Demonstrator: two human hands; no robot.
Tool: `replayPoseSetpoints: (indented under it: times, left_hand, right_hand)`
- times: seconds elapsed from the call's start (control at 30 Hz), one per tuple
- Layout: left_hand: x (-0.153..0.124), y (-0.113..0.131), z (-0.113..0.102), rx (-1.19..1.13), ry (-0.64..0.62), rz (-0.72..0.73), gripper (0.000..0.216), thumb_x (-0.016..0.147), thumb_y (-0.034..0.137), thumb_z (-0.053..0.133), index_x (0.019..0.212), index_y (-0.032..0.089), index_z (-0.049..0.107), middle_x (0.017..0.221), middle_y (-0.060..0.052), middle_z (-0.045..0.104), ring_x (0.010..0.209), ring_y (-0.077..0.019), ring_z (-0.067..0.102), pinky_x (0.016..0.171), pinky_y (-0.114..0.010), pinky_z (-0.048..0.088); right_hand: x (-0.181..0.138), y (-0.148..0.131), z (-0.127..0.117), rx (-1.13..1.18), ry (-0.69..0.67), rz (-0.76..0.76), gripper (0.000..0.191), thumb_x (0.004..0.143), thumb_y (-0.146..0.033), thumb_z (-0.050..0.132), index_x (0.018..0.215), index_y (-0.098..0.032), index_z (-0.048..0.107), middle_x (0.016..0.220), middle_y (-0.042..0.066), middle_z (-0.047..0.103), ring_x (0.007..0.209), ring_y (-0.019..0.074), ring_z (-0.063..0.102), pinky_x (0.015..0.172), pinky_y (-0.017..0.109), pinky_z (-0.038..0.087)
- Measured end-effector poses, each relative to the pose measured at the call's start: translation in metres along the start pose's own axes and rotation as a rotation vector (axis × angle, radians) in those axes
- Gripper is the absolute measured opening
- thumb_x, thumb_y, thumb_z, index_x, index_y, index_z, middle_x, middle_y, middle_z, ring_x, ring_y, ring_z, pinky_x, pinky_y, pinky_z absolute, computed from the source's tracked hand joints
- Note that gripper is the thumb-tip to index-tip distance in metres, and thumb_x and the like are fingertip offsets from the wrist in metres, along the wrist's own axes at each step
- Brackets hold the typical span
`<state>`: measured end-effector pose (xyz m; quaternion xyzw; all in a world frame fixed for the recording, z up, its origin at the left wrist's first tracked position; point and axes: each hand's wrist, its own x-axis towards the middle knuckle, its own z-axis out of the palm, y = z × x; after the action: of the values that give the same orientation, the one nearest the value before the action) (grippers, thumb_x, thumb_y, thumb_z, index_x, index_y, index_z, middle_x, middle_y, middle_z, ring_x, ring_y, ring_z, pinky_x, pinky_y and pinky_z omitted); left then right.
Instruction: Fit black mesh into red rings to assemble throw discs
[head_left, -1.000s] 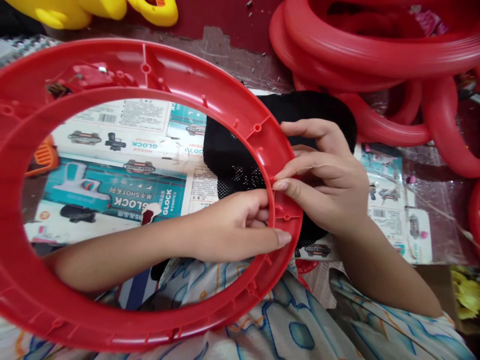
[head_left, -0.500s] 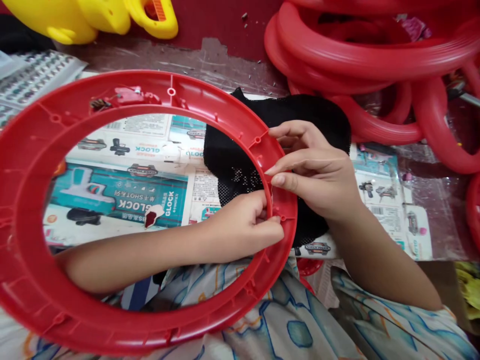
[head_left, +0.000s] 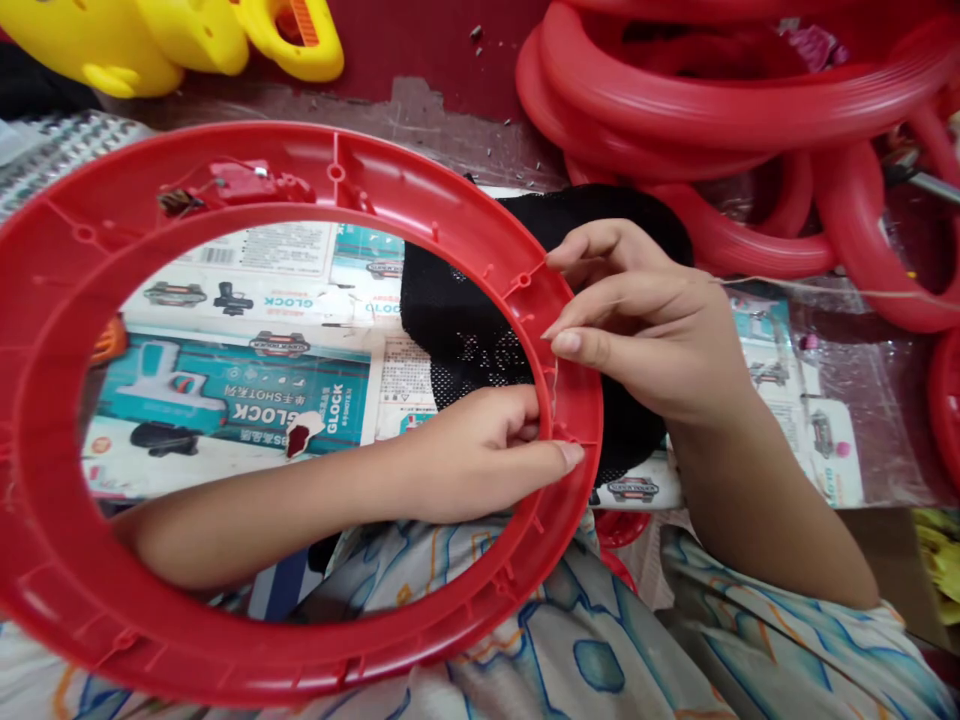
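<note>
Card [head_left: 352,320] lies on the table [head_left: 360,108] mid-frame; the red ring [head_left: 49,400] spans left and centre, my left hand [head_left: 480,455] gripping its right rim; my right hand [head_left: 660,330] has thumb and forefinger nearly meeting by a thin strand [head_left: 555,385]; pinching it, I cannot tell.

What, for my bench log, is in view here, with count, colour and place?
Held ring: one, red, left and centre
Small assembly: one, mostly red, in the held ring's upper-left channel
Thin strand: at least one, pale, running toward the right edge
Stacked rings: several, red, upper right
Plastic shape: at least one, yellow, top left
Cloth: one, black, under the held ring's right side
Printed cardboard: count unclear, white and teal, centre
Part: one, orange, left
Clothing: white, blue and orange, bottom
Left hand: one, bare, gripping the held ring's right side
Right hand: one, bare, fingertips at the held ring's right side
</note>
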<state>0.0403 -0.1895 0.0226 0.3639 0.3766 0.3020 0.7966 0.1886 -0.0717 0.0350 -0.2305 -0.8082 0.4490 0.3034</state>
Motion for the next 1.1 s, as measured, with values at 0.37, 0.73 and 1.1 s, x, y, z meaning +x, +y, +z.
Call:
replayPoseSetpoints:
  times: [0.37, 0.73, 1.1]
  left_hand:
    - [-0.001, 0.0, 0.0, -0.123, -0.023, -0.018, 0.024, 0.093, 0.038, 0.057, 0.087, 0.015, 0.057, 0.08, -0.002, 0.064, 0.07, -0.0119, 0.06, 0.064, -0.022, 0.05]
    - [0.006, -0.005, 0.006, -0.137, 0.218, 0.21, 0.015, 0.092, 0.024, 0.056, 0.104, 0.019, 0.049, 0.072, 0.005, 0.059, 0.061, -0.0092, 0.059, 0.056, -0.019, 0.051]
    - [0.005, 0.006, 0.004, 0.091, 0.324, 0.227, 0.01, 0.08, 0.012, 0.049, 0.08, 0.02, 0.043, 0.063, 0.007, 0.047, 0.054, -0.0071, 0.042, 0.05, -0.019, 0.038]
  right_hand:
    - [-0.002, -0.001, 0.0, -0.116, -0.003, -0.047, 0.015, 0.086, -0.036, 0.073, 0.081, -0.022, 0.076, 0.116, 0.006, 0.063, 0.109, 0.0204, 0.063, 0.092, 0.036, 0.057]
    - [0.002, 0.001, 0.004, -0.157, -0.001, -0.137, 0.017, 0.087, -0.038, 0.072, 0.08, -0.023, 0.076, 0.111, 0.005, 0.065, 0.104, 0.0186, 0.063, 0.091, 0.035, 0.056]
    - [0.001, 0.011, 0.02, 0.068, 0.074, 0.001, 0.017, 0.079, -0.039, 0.08, 0.081, -0.023, 0.076, 0.123, 0.005, 0.062, 0.109, 0.0195, 0.065, 0.099, 0.04, 0.055]
